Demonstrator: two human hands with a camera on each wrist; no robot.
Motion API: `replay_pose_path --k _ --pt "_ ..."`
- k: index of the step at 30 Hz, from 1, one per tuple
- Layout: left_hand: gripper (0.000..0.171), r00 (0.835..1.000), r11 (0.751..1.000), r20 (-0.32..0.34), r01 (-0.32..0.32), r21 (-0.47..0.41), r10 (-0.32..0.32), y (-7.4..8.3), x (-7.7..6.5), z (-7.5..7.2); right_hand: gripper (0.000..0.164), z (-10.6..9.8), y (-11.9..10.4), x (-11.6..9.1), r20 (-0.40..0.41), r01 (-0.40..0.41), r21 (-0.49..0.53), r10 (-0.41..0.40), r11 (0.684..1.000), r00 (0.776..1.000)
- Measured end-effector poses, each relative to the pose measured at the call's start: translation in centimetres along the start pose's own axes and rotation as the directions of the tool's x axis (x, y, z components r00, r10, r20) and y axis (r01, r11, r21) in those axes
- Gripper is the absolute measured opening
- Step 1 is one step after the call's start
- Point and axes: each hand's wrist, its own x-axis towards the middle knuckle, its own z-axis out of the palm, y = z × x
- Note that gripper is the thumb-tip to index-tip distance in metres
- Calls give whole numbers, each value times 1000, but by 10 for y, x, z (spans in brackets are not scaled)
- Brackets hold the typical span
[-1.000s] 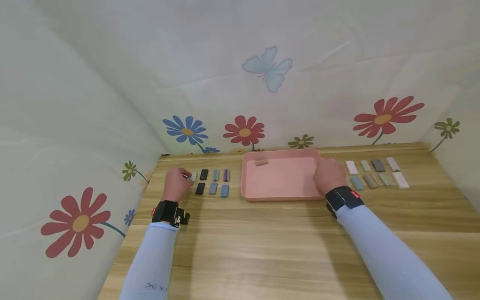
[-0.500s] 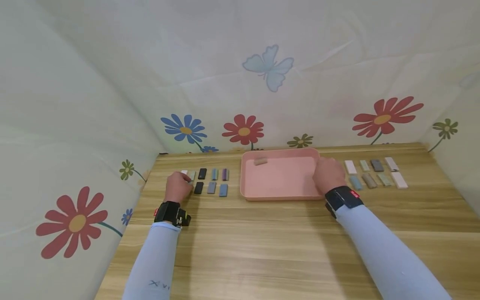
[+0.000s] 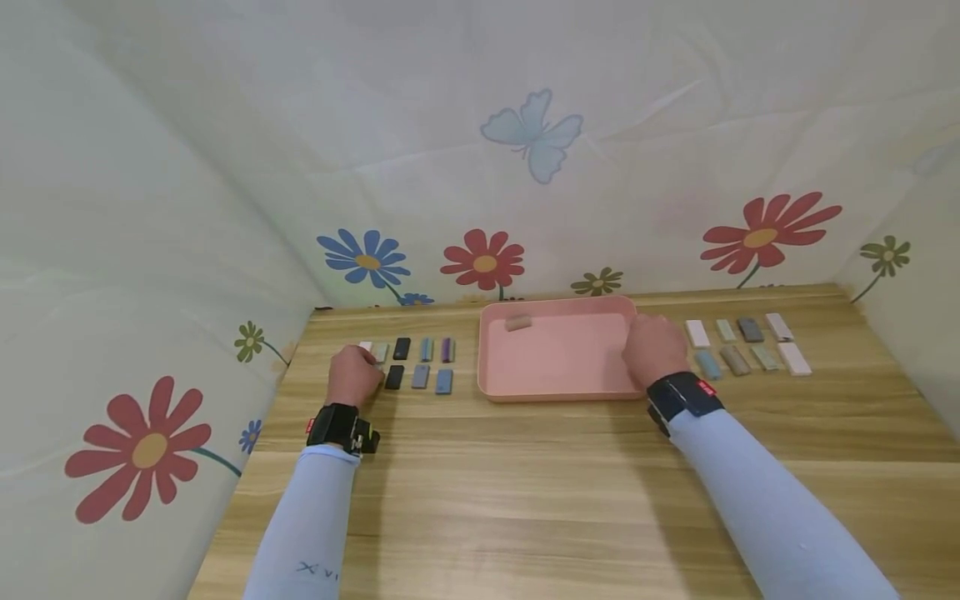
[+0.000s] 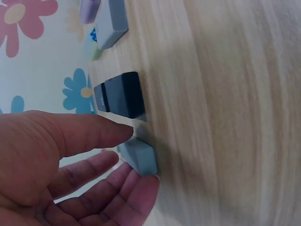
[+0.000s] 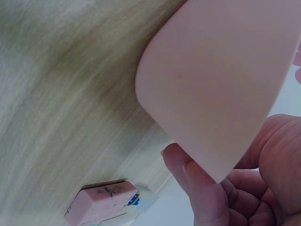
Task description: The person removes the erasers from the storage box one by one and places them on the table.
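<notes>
My left hand (image 3: pixel 354 377) is at the left end of the lower row of small blocks that look like erasers. Its thumb and fingers pinch a pale blue-green eraser (image 4: pixel 142 155) low at the table, seen in the left wrist view. Just beside the thumb stands a black eraser (image 4: pixel 124 95). My right hand (image 3: pixel 654 352) grips the right side of a shallow pink tray (image 3: pixel 558 396), with fingers at its rim in the right wrist view. Inside the tray, at the back left, lies a brownish eraser (image 3: pixel 518 322).
Left of the tray, two rows include a white eraser (image 3: pixel 365 346), a purple eraser (image 3: pixel 447 350) and a blue eraser (image 3: pixel 444 382). To the right lie several more, among them a grey eraser (image 3: pixel 750 329) and a brown eraser (image 3: pixel 735 360). A floral cloth (image 3: pixel 420 183) stands behind the table.
My left hand has come slightly nearer, from the upper row to the lower one, uncovering the white and pale green erasers. My right hand stays at the tray.
</notes>
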Motion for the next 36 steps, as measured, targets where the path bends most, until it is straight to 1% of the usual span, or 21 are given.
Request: replay_pose_path --k 4,6,8,10,11,13,17,18,21,23,26,28,29,32,34,36 --pt "15 1000 999 -22 -2 54 3 6 0 -3 20 -1 0 0 -4 -3 13 3 1000 1000" --pt "17 999 997 -39 -11 82 14 13 -2 -5 19 0 1 0 -3 0 19 0 1000 1000" --pt "22 998 995 -51 -40 95 45 23 -5 -8 18 1 1 0 -3 3 14 -3 1000 1000" --pt "28 995 992 -55 -80 94 86 37 -8 -12 18 2 1 0 -1 2 12 -2 1000 1000" --pt "32 991 990 -67 -111 83 117 45 -8 -13 18 2 1 0 -1 1 13 -1 1000 1000" --pt "37 984 985 -70 -163 57 166 63 -9 -13 18 2 1 0 -1 -5 8 5 1000 1000" --pt "41 964 968 -84 -252 -6 251 101 -7 -7 18 2 2 0 -9 -13 9 13 1000 1000" --pt "42 961 964 -82 -265 -15 263 111 -8 -5 18 3 3 0 -12 -12 8 12 1000 1000" --pt "41 945 949 -89 -316 -2 314 138 -8 5 19 3 3 1 -26 -5 12 5 1000 1000" --pt "41 939 942 -75 -336 2 335 156 -9 15 19 4 4 1 -37 1 9 -1 1000 999" --pt "42 939 939 -31 -344 -11 343 177 -9 33 19 5 5 3 -48 4 5 -4 1000 999" --pt "46 937 937 11 -348 -29 349 189 -9 46 19 5 5 3 -46 0 1 0 1000 999" --pt "47 936 936 39 -350 -36 351 195 -9 51 20 5 5 4 -43 -1 -2 1 1000 999" --pt "45 920 926 103 -377 -31 379 206 -7 68 20 4 5 4 -41 -7 -5 7 1000 999" --pt "39 908 917 136 -399 -16 397 210 -4 80 20 4 5 3 -44 -7 2 7 1000 999" --pt "35 897 906 147 -423 10 417 211 1 90 20 4 5 2 -58 0 13 1 1000 998"
